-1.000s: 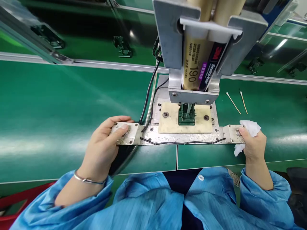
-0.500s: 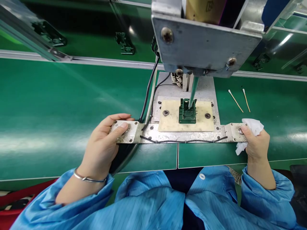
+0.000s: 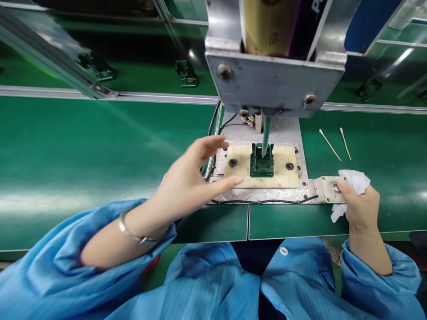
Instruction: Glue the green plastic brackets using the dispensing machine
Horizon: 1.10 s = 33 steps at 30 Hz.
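- Our left hand is open, with thumb and fingers spread well apart and nothing in its grasp; the thumb tip is at the left edge of the cream plate, though we cannot tell whether it touches.
- Our right hand is closed around a crumpled white tissue, its thumb on the round button of a silver metal end block.
- Between our hands, nearer the left, we see a dark green rectangular plastic part on a flat cream rectangular plate.
- Just above that part, a slim green tapered nozzle points down with its tip over the middle; we cannot tell whether they touch.
- Under the plate we have a scuffed silver metal base, a thin black cable along its near edge.
- Higher up, a grey metal bracket holds a gold cylindrical cartridge.
- Right of the base, two white-tipped wooden cotton swabs lie apart on our smooth green worktop.
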Tool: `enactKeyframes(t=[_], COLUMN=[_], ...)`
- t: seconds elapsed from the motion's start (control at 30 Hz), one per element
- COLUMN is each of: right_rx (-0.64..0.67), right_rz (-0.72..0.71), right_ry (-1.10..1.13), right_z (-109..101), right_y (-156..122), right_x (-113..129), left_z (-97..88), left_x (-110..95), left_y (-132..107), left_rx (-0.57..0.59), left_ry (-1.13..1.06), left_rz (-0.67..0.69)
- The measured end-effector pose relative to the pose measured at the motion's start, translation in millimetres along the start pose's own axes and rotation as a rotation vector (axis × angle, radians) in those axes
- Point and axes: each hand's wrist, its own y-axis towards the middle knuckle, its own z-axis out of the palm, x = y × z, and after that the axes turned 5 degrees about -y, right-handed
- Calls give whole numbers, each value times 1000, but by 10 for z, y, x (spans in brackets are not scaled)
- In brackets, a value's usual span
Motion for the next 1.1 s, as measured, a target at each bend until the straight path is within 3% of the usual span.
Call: enactKeyframes(t=[0.1,0.2,0.33,0.47,0.6,0.77,0.97,1.1], right_rx=[15,18,13,9,18,19,-13,-213], right_rz=[-14,-16,-2,0,8,9,18,-61], right_ry=[-1,-25,-39,-30,-31,-37,-8,12], right_z=[-1,1,14,26,26,15,31,-6], right_y=[1,-8,-20,-22,-17,-28,-27,-166], right_x=[-17,-10,20,32,17,32,59,104], left_z=[167,294,336,261,193,158,142,219], left_x=[-11,-12,-66,-162,-242,-309,-379,-369], left_y=[230,373,423,390,329,179,-207,-425], left_rx=[197,303,310,283,298,434,585,691], left_ry=[-103,-161,-389,-394,-387,-543,-1061,-1296], left_rz=[-40,-120,-173,-352,-508,-586,-783,-754])
